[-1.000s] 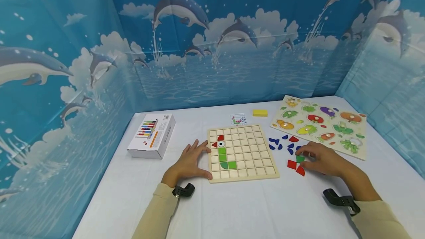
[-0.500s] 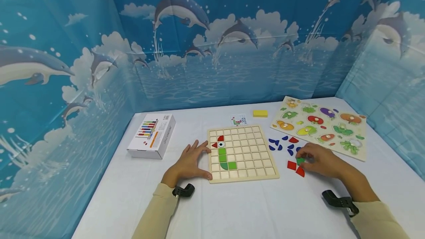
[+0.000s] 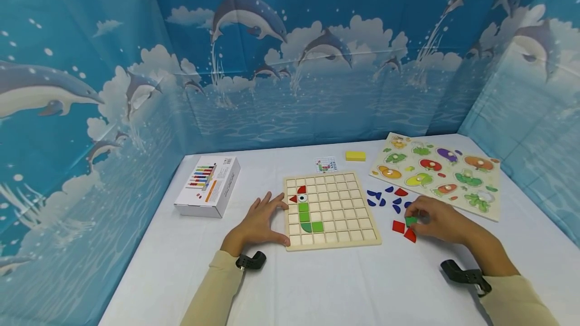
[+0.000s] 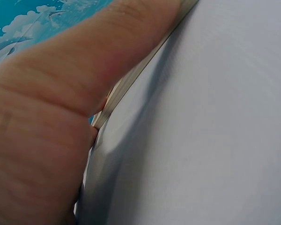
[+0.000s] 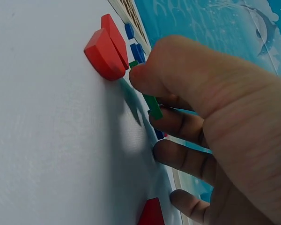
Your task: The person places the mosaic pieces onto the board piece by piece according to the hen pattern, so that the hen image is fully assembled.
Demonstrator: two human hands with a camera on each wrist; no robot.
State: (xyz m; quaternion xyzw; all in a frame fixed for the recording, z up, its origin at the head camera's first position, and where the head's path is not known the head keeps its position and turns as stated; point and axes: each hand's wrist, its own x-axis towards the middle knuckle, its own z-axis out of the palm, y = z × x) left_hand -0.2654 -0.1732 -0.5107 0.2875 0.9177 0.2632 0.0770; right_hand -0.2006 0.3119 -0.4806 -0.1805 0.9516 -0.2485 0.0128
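Observation:
In the head view my left hand (image 3: 258,220) rests at the left edge of a wooden grid board (image 3: 333,247), fingers spread and thumb at the near corner. The left wrist view shows the thumb against the board's side. Green pieces (image 3: 303,216), red pieces (image 3: 301,189) and an eye tile (image 3: 302,198) sit in the grid. To the right of the board, my right hand (image 3: 437,219) pinches a small green block (image 5: 154,108) between thumb and fingertips. Beside it lie a red square block (image 3: 398,226) and a red quarter-round block (image 3: 410,235).
Several blue half-round blocks (image 3: 396,209) and another red block (image 3: 401,192) lie behind the right hand. A vegetable puzzle board (image 3: 495,205) is at the back right. A pattern card (image 3: 326,164) and yellow block (image 3: 355,156) lie behind the grid; a white box (image 3: 206,187) stands left.
The green block has shifted very slightly in my right hand's pinch, tilting a little near the red blocks. My left hand stays at the board's edge.

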